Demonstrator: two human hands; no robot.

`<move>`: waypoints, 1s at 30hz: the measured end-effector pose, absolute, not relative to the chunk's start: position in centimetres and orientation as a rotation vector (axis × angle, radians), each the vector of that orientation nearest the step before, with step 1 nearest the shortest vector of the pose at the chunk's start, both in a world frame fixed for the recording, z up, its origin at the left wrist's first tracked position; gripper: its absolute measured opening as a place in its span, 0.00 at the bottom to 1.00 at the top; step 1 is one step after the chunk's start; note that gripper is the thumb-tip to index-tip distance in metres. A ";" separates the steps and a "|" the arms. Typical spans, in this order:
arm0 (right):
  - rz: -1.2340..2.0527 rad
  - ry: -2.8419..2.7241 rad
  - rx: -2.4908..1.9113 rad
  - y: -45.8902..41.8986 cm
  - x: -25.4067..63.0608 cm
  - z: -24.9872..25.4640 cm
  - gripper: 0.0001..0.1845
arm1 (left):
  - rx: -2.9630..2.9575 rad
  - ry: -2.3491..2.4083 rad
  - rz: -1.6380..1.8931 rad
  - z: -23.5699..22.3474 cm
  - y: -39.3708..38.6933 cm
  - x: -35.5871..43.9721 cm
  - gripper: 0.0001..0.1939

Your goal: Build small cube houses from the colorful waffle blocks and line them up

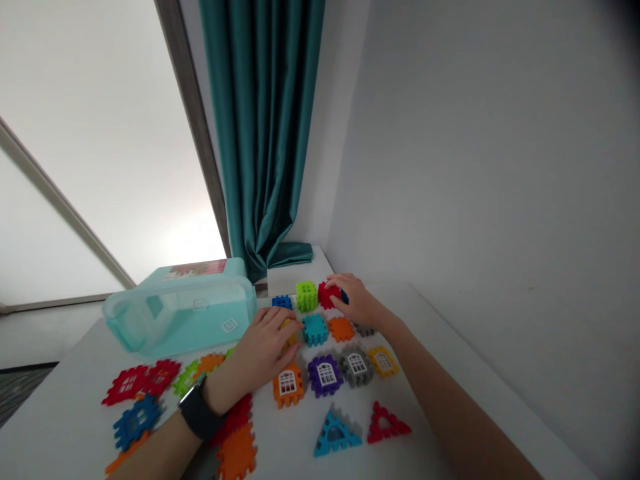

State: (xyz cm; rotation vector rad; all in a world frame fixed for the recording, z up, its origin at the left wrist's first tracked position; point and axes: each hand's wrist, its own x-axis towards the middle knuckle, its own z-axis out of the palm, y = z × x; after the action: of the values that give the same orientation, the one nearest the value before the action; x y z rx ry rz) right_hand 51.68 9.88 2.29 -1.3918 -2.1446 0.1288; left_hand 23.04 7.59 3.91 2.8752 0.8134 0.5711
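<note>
My right hand (354, 300) is closed round a red block (327, 295) at the far side of the white table (450, 353), beside a lime green block (307, 296). My left hand (267, 347), with a dark watch (199, 412) on its wrist, rests palm down with fingers curled on a yellow piece (290, 333), next to a teal block (315, 329). Just in front lie window tiles in a row: orange (289, 385), purple (325, 375), grey (356, 367) and yellow (383, 361).
A clear turquoise storage box (185, 313) lies on its side at the left. Red (143, 381), blue (136, 421), green and orange flat pieces lie near my left forearm. A blue triangle (336, 435) and a red triangle (387, 425) lie nearest me. A teal curtain (263, 133) hangs behind; a wall stands right.
</note>
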 end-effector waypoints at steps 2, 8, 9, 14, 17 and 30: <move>0.122 -2.152 -1.360 9.2 50.9 3.0 0.14 | 2.870 0.812 0.608 4.1 7.7 22.8 0.12; 0.111 -2.173 -1.246 6.4 47.5 4.8 0.13 | 2.810 0.800 0.686 4.1 7.7 22.1 0.11; 0.106 -2.186 -1.226 6.0 46.8 5.1 0.13 | 2.807 0.805 0.688 4.1 7.6 21.8 0.11; 0.123 -2.248 -1.135 4.2 43.2 6.2 0.13 | 2.829 0.870 0.670 4.6 6.8 18.9 0.09; 0.155 -2.281 -1.102 3.7 41.1 6.4 0.13 | 2.836 0.939 0.653 5.0 6.3 16.7 0.09; 0.312 -2.431 -0.970 3.3 31.3 6.2 0.11 | 2.759 1.282 0.615 5.0 4.2 5.2 0.10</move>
State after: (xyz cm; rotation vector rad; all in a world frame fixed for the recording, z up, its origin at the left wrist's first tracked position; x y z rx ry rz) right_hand 31.27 3.27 6.21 -0.9697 -2.4308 0.3124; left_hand 5.22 4.24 4.96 2.7593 1.2825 0.6151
